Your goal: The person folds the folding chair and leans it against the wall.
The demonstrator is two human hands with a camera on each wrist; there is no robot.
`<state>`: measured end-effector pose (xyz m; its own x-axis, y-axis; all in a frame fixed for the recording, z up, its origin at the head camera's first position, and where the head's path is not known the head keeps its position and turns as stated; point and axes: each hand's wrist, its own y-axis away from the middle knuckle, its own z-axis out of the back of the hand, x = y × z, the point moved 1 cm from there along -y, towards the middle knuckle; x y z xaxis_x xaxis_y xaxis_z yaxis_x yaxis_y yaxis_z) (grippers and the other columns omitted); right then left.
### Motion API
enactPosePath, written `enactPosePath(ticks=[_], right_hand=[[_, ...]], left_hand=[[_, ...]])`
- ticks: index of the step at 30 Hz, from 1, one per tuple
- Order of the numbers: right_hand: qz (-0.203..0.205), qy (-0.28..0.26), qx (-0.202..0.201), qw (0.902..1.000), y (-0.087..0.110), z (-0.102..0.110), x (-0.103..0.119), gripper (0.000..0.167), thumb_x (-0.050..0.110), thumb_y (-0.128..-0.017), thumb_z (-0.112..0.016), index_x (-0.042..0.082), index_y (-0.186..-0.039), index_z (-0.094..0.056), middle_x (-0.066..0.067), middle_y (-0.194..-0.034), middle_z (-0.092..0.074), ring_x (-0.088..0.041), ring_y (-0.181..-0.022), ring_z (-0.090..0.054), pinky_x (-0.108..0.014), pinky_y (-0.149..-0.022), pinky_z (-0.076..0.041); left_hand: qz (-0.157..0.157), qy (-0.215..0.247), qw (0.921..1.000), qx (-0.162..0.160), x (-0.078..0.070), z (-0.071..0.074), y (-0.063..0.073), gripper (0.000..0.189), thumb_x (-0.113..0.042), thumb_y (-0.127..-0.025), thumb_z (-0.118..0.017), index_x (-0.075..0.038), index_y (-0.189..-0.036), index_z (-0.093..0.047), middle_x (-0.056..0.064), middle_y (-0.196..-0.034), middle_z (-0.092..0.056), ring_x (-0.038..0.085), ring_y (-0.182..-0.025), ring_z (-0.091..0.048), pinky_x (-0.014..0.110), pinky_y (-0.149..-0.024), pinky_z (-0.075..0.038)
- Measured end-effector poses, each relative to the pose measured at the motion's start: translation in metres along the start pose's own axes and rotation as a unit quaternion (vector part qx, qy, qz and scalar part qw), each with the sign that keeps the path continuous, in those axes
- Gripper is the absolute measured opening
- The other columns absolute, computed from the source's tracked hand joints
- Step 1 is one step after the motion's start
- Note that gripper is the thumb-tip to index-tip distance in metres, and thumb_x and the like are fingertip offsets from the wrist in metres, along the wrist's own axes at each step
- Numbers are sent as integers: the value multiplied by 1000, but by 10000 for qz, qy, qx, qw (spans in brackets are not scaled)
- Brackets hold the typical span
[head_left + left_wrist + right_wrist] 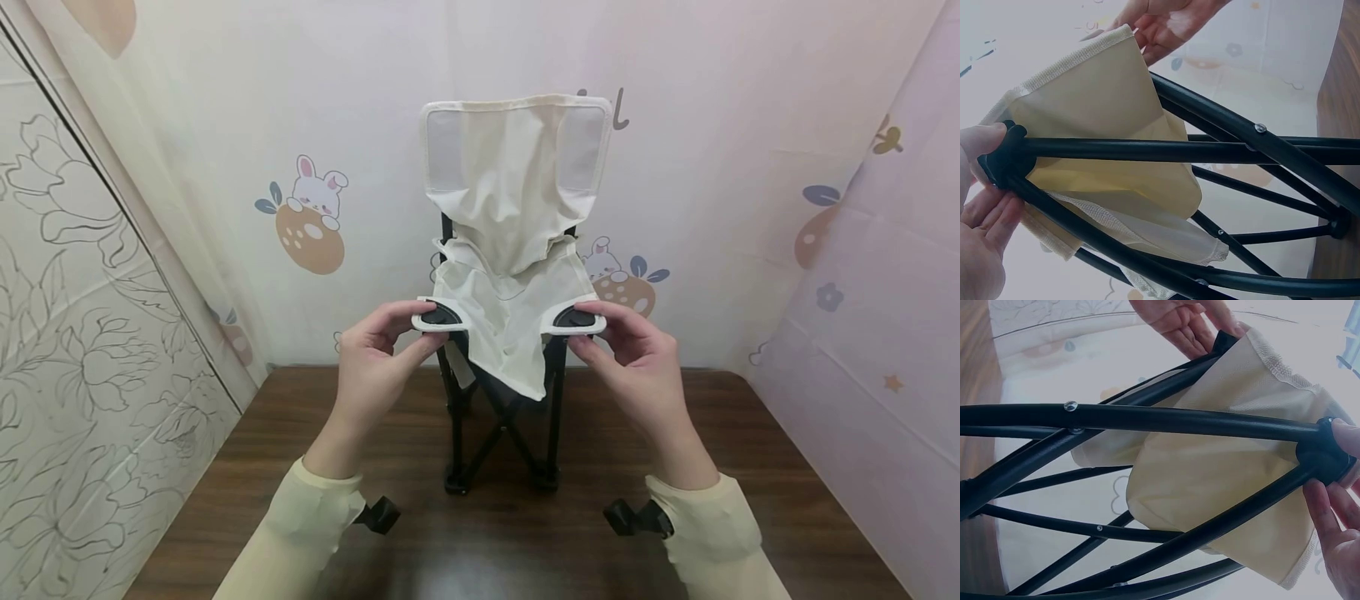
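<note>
A small folding chair [517, 167] with cream fabric and black tube legs stands partly folded on the table. My left hand [375, 354] pinches its left front seat corner, thumb below and fingers on top. At the right front corner, my right hand [633, 354] grips in the same way. Each corner carries a black plastic piece, and the seat fabric sags between them. In the left wrist view, tubes meet at a black joint [1009, 153] between my left thumb and fingers. The right wrist view has a matching joint [1322, 453] held by my right hand.
The dark wooden table [300, 467] runs under the chair. Behind it hangs a pale curtain [225, 100] printed with rabbits and fruit. A panel with flower line drawings [75, 350] stands at the left. Black straps with small blocks [384, 515] show at both wrists.
</note>
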<state>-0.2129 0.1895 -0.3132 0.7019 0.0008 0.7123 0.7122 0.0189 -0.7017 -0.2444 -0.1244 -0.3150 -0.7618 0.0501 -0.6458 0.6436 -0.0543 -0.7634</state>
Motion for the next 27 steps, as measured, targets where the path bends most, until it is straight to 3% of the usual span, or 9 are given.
enactPosePath(ticks=[27], right_hand=[[-36, 73, 23, 10000, -3, -3, 1, 42, -16, -92, -79, -10, -132, -70, -11, -122, -75, -21, -108, -72, -26, -105, -58]], left_hand=[[-52, -51, 9999, 88, -1, -1, -4, 34, 15, -87, -83, 7, -119, -76, 18, -118, -78, 22, -106, -78, 31, -95, -63]])
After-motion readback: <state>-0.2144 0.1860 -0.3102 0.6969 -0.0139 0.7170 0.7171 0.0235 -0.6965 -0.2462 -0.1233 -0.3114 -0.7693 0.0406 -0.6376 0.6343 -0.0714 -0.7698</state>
